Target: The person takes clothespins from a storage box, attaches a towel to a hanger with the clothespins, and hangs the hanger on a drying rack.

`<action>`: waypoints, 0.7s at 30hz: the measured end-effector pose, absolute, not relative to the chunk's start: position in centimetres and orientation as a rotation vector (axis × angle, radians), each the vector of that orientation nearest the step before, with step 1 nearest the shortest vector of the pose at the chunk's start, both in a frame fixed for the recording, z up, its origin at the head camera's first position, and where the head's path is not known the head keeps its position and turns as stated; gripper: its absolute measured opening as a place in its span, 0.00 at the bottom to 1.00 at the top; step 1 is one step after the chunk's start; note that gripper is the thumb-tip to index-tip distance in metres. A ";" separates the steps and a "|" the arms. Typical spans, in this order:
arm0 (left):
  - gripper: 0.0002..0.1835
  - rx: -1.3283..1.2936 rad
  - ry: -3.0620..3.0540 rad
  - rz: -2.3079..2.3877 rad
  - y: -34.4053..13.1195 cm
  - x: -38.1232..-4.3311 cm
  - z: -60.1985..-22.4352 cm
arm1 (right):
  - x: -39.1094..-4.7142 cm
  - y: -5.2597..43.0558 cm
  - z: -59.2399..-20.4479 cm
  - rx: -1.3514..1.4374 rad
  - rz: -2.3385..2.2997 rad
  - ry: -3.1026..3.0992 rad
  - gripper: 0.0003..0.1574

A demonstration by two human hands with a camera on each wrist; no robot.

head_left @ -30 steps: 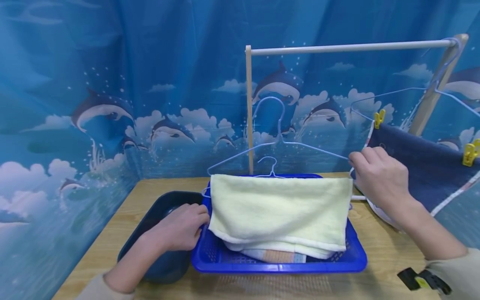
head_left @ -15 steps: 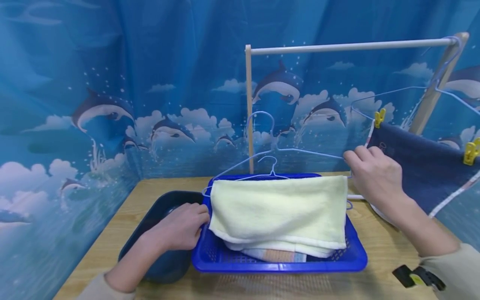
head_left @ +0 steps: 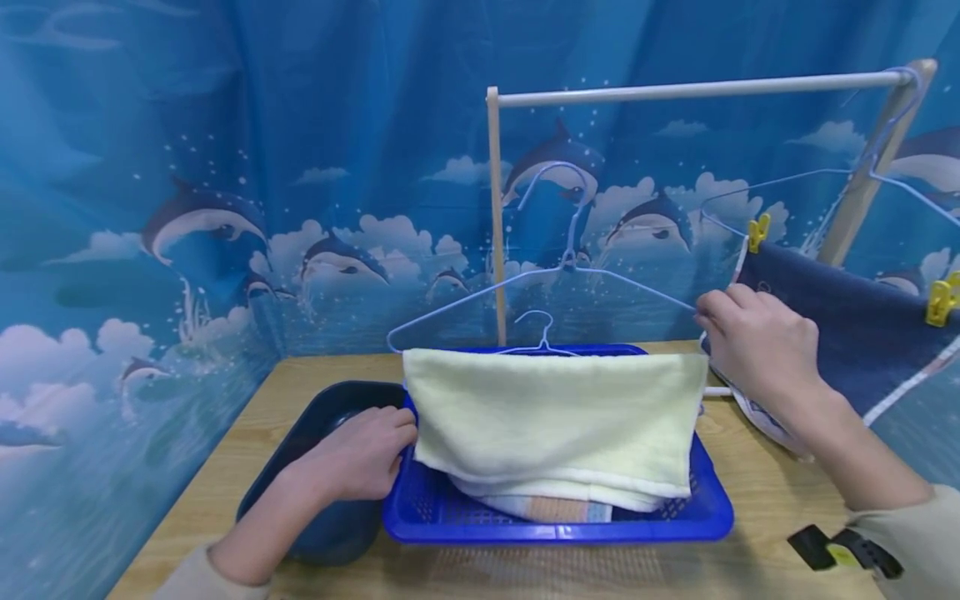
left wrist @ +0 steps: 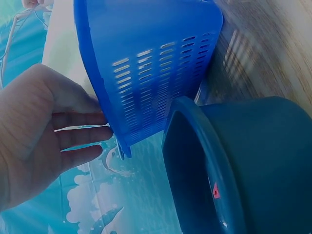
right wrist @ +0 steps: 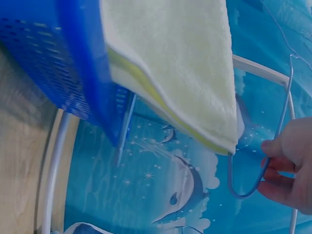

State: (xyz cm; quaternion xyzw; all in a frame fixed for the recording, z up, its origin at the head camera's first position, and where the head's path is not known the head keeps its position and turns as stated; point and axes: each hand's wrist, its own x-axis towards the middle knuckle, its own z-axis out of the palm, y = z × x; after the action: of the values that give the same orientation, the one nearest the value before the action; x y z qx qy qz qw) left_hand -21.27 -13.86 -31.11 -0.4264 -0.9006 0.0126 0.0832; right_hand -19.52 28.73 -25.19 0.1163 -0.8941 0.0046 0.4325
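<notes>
My right hand (head_left: 761, 346) pinches the right end of a light blue wire hanger (head_left: 480, 292). Draped over the hanger's lower bar is a pale yellow towel (head_left: 555, 417), above the blue perforated basket (head_left: 558, 533). In the right wrist view, fingers (right wrist: 278, 187) and thumb hold the hanger's bent corner (right wrist: 243, 195), just beyond the towel's edge (right wrist: 195, 73). My left hand (head_left: 367, 450) holds the basket's left rim; the left wrist view shows its fingertips (left wrist: 105, 132) against that rim (left wrist: 90, 63).
A dark teal tub (head_left: 333, 533) stands left of the basket. Another wire hanger (head_left: 545, 333) shows at the basket's back edge. Behind is a drying rack (head_left: 675, 93), where a navy cloth (head_left: 832, 333) hangs from a hanger by yellow clips (head_left: 940, 302).
The held hanger dipped slightly half a second ago, then rose again with the right hand, its hook now higher and turned. The towel's top left corner shifted left. My left hand stayed put.
</notes>
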 end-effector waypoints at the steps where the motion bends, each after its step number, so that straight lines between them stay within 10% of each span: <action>1: 0.03 -1.276 -2.684 0.035 -13.9 -21.3 -31.1 | -19.4 28.7 -25.0 0.271 0.023 -2.248 0.09; 21: 0.05 -1.300 -2.624 0.040 -14.6 -21.5 -31.4 | -18.4 29.9 -23.3 0.166 0.116 -2.246 0.07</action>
State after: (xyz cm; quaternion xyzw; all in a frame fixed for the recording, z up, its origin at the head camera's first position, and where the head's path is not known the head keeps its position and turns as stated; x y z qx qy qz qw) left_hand -21.50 -14.58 -31.37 -0.4415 -0.8908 0.0135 0.1063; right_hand -18.38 29.94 -23.30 0.0664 -0.8998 0.0465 0.4287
